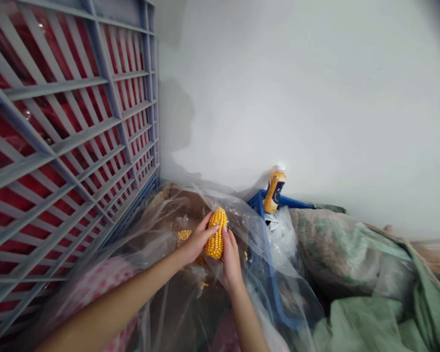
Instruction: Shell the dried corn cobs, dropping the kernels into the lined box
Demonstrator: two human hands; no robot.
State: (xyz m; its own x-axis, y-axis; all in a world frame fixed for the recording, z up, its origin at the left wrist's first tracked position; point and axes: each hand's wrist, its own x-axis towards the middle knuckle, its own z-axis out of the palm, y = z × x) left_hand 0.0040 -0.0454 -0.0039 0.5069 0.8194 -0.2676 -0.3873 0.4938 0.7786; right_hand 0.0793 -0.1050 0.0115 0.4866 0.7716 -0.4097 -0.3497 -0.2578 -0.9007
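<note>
Between my two hands is a yellow corn cob (216,239), held nearly upright with its rows of kernels facing me. My left hand (196,242) closes on its left side, the thumb lying across the front. On the right side, my right hand (231,256) grips the cob with its thumb near the upper half. Below them spreads a clear plastic bag (161,249) lining a brown cardboard box (183,200). A cluster of yellow kernels (184,235) shows behind my left hand, and a few more lie lower down.
A crate wall (121,122) of grey-purple slats rises on the left, with red material behind it. To the right stand a blue basket (275,293), an orange bottle (274,190) and a large woven sack (344,249). Green cloth (366,322) lies at lower right. A white wall (297,88) closes the back.
</note>
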